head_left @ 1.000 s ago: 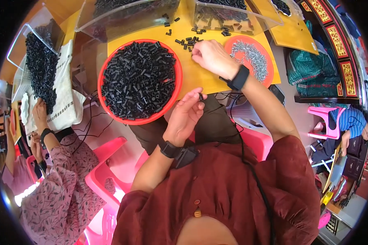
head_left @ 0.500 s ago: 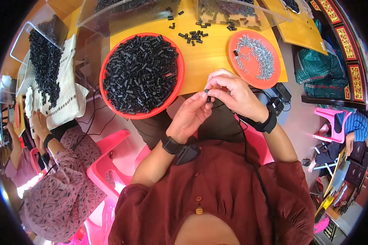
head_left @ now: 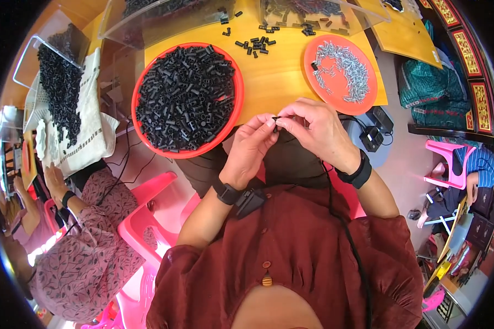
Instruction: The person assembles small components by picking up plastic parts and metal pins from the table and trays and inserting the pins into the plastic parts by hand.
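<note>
Head view, only one available: one small black piece (head_left: 276,123) is being worked in mid-air over the lap, just short of the edge of the yellow table (head_left: 274,79). It is pinched by the fingertips of the left hand (head_left: 251,149) and of the right hand (head_left: 319,132), thumbs against forefingers, hands nearly meeting; whether it is one part or two is hidden by the fingers. So, as judged, one unit is mid-handling. Done vs. left: the red tub (head_left: 240,104) is heaped with loose black pieces (head_left: 184,98); a small cluster (head_left: 255,45) is scattered beyond, on the table. Finished and unfinished pieces can't be told apart at this size. On the orange tray (head_left: 316,82), plenty of silver bits (head_left: 358,79) are left, with one dark piece (head_left: 314,66) lying at its left rim. Judged by the stock, plenty remains to be handled; no final count can be given.
</note>
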`<state>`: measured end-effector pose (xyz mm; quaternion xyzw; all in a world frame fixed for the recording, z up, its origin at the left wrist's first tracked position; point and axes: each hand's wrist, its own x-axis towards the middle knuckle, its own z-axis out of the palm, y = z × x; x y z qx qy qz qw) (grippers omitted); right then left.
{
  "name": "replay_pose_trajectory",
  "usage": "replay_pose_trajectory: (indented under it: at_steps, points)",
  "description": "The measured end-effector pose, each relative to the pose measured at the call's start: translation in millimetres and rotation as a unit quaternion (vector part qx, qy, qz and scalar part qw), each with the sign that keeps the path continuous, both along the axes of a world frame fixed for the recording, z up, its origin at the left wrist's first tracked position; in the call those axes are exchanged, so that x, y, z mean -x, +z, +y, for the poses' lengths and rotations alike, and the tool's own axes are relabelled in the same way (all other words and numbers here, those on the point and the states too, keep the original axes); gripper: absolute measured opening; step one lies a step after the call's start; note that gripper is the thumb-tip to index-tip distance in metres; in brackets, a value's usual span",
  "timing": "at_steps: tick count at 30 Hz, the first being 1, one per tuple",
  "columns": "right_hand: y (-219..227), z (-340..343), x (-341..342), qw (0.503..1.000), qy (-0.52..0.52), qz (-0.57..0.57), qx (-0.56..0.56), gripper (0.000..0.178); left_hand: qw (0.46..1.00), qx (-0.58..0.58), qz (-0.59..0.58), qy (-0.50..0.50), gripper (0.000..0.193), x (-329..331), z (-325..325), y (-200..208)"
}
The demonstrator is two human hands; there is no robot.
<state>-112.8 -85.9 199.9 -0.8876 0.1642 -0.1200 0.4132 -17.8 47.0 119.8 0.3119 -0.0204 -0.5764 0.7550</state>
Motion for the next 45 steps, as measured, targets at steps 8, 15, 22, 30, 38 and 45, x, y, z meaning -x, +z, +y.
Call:
replay_pose_trajectory:
  at_steps: [8,15,22,30,38,45]
  points:
    - [-4.5,11.5,11.3,0.995,-0.079,-0.033,-0.053,0.012,0.993,0.019,0.111,0.027,0.014,-0.9,1.9,-7.4]
    - [-21.8,29.0,18.9,0.988,-0.114,-0.048,-0.097,0.011,0.993,0.020,0.109,0.045,0.013,3.2,0.9,-5.9]
    - [-24.7,33.1,18.2,0.990,-0.115,-0.084,-0.016,0.013,0.992,0.031,0.115,0.051,0.014,3.1,1.1,-9.3]
    - [-30.0,38.8,14.5,0.985,-0.122,-0.116,-0.036,0.011,0.993,0.034,0.093,0.064,0.016,3.6,2.1,-7.5]
    - [-40.2,46.5,12.1,0.963,-0.176,-0.141,-0.148,0.010,0.991,0.052,0.093,0.075,0.018,5.4,1.7,-5.4]
    - [-48.5,46.2,9.2,0.948,-0.200,-0.142,-0.202,0.011,0.994,0.031,0.029,0.099,0.018,6.4,-1.2,-1.7]
